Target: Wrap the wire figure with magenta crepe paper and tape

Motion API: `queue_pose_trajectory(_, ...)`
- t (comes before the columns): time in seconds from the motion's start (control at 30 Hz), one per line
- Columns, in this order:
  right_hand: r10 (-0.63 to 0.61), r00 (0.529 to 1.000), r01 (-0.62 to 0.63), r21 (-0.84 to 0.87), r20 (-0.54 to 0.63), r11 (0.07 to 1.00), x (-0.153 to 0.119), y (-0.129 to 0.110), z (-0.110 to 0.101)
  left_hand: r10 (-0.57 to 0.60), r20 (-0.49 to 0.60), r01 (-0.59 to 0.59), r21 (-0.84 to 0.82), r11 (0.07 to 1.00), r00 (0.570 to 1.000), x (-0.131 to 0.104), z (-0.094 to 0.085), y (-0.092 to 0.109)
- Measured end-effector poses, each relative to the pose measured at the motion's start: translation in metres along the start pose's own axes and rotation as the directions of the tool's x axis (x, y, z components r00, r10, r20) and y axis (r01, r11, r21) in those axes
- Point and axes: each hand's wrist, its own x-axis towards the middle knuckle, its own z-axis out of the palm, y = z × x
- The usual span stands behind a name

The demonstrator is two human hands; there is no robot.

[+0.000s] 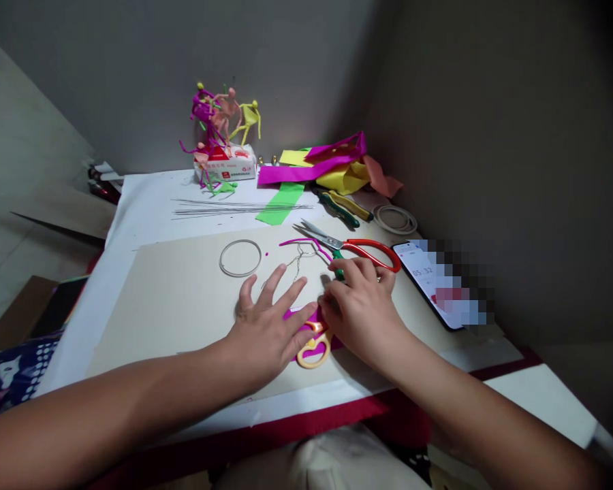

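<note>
My left hand (270, 330) lies with its fingers spread on the pale board, over part of a magenta strip (329, 346) and beside small scissors with yellow-orange handles (314, 354). Close by on the right, my right hand (360, 306) has its fingers curled together near the strip; whatever lies between the fingertips is hidden. Just beyond the hands is a bent wire figure (300, 253), with a thin magenta piece (299, 241) along its top. Red-handled scissors (370, 243) rest behind my right hand, blades pointing left.
Behind are crepe strips (332, 163), pliers (340, 207), straight wires (225, 209) and a box (232, 165) bearing small coloured figures (225, 112). A wire ring (240, 258) lies left, a white coil (396, 220) and a phone (429, 282) right.
</note>
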Motion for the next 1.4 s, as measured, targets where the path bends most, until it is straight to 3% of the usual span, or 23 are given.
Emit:
queue_pose_trajectory(0.33, -0.014, 0.997, 0.023, -0.138, 0.071, 0.99, 0.007, -0.005, -0.003, -0.035, 0.012, 0.035, -0.006, 0.999, 0.999, -0.001, 0.001, 0.002)
queue_pose_trajectory(0.63, 0.028, 1.0, -0.029, -0.206, -0.006, 0.978, 0.004, -0.009, 0.002, -0.026, 0.009, 0.026, -0.001, 1.0, 1.0, -0.003, 0.001, 0.003)
queue_pose_trajectory(1.1, 0.084, 0.996, -0.087, -0.19, -0.021, 0.978, -0.003, -0.014, 0.008, -0.04, 0.019, 0.041, -0.008, 0.999, 0.999, -0.004, -0.001, 0.004)
queue_pose_trajectory(1.4, 0.113, 0.994, -0.112, -0.198, -0.006, 0.974, -0.003, -0.013, 0.003, -0.032, -0.034, 0.031, -0.021, 0.999, 0.999, -0.005, 0.003, 0.004)
